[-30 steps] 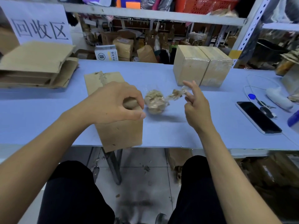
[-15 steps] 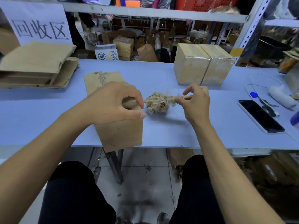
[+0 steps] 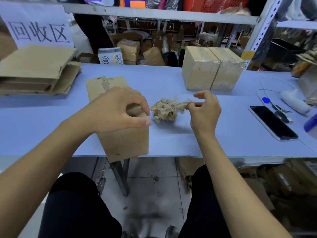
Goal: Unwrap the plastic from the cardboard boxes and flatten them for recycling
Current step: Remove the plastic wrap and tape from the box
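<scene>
my left hand (image 3: 118,109) curled on the flattened box (image 3: 123,141), gripping its edge, my right hand (image 3: 205,109) pinching a strand of the plastic wad (image 3: 163,109) lying between both grips

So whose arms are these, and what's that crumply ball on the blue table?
The arms belong to a person wearing a camera on their head, so you see what they see, looking down. The left hand holds a flattened brown cardboard box on the blue table. The right hand pinches a crumpled ball of clear plastic wrap pulled off it. Behind wait two brown boxes still wrapped in plastic, a stack of flattened cardboard and a black phone.
</scene>
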